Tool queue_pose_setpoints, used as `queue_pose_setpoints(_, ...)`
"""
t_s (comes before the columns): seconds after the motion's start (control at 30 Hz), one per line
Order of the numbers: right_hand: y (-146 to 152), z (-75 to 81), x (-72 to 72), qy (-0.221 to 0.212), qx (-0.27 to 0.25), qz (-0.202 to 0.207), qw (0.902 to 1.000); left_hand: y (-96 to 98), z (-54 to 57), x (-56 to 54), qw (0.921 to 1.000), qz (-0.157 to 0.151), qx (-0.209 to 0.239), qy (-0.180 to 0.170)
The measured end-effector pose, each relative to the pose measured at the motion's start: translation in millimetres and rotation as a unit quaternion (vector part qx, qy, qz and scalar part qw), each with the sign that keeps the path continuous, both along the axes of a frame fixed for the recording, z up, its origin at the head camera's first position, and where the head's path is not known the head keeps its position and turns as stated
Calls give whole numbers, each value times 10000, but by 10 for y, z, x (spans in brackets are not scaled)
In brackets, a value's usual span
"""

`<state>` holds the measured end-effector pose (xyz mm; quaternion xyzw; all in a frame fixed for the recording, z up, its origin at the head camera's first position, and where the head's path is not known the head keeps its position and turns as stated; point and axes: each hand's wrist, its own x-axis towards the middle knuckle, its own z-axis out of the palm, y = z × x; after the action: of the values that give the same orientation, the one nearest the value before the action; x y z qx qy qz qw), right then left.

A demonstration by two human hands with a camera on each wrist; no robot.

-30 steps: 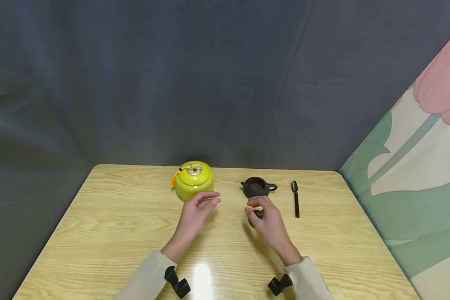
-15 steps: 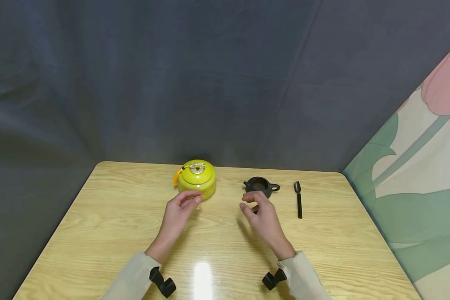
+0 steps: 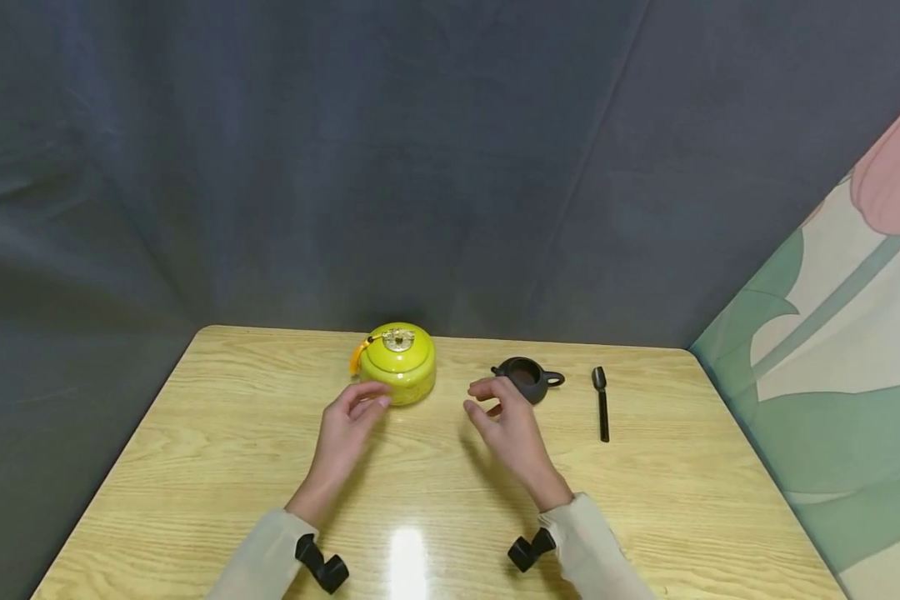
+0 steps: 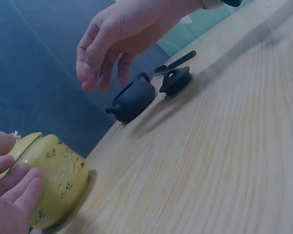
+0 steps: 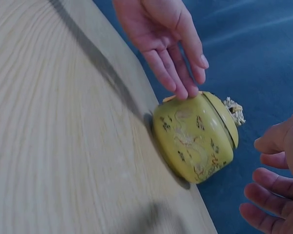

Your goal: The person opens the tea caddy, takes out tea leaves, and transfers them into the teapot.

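Observation:
A yellow-green lidded jar (image 3: 398,362) with an orange tassel stands at the back, left of the middle. Just in front of its left side hovers my left hand (image 3: 345,429), fingers loosely bent and holding nothing. My right hand (image 3: 512,427), its fingers relaxed and a gap between thumb and fingers, hangs in the air in front of a small black teapot (image 3: 525,373) without its lid. The teapot lid (image 4: 177,82) shows on the table beside the pot in the left wrist view; in the head view my right hand hides it.
Right of the teapot lies a small black scoop (image 3: 601,404). The wooden table (image 3: 217,467) ends against a dark curtain (image 3: 390,167) at the back. A flower-patterned cloth (image 3: 855,383) hangs along the right side.
My left hand has moved left, from the jar's right front to its left front. My right hand has drifted a little left. The jar and teapot stay in place as the head view shifts slightly.

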<state>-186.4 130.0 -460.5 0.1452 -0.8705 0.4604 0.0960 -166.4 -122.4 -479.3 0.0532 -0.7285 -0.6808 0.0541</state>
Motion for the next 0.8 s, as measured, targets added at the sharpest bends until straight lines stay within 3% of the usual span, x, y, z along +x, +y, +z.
queue_pose_setpoints(0.23, -176, 36, -67, -131, -155, 109, 9997, -75, -16, -55, 9994, 311, 132, -69)
queue_pose_setpoints(0.6, -389, 55, -136, -201, -166, 266, 9993, -78, -73, -141, 9993, 317, 119, -168)
queue_pose_setpoints(0.8, -524, 91, -264, -153, -83, 285, 9994, -51, -64, -193, 9991, 376, 87, -179)
